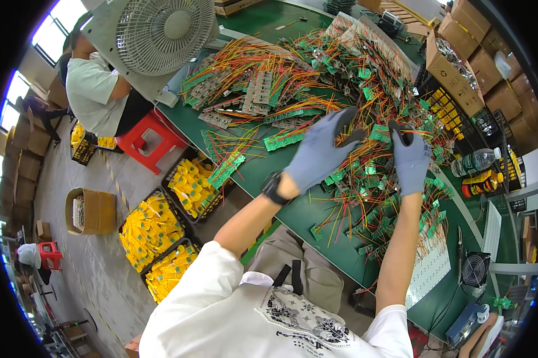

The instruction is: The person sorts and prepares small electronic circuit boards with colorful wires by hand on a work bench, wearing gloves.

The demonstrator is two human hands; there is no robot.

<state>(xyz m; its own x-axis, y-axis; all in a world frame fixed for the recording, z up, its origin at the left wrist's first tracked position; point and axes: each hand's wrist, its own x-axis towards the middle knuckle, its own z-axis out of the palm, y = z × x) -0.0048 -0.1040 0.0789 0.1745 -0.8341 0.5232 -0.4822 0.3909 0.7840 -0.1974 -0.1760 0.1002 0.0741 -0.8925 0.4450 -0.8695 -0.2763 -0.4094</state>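
Both my hands wear grey-blue gloves with dark fingertips, over a heap of small green circuit boards (364,95) with red and yellow wires. My left hand (325,146) reaches in from the left, thumb and fingers apart with nothing seen between them. On the right, my right hand (411,158) has its fingers bent at the edge of a small green circuit board (380,133) and seems to pinch it. Just left of my left hand lies a longer green board strip (284,139). More wired boards (364,221) are scattered below my hands.
A large fan (167,30) stands at the table's far left corner. Crates of yellow parts (152,230) sit on the floor at left. At right are a clear bottle (476,161), a white perforated panel (433,265) and a small black fan (475,269). A co-worker (96,89) sits beyond.
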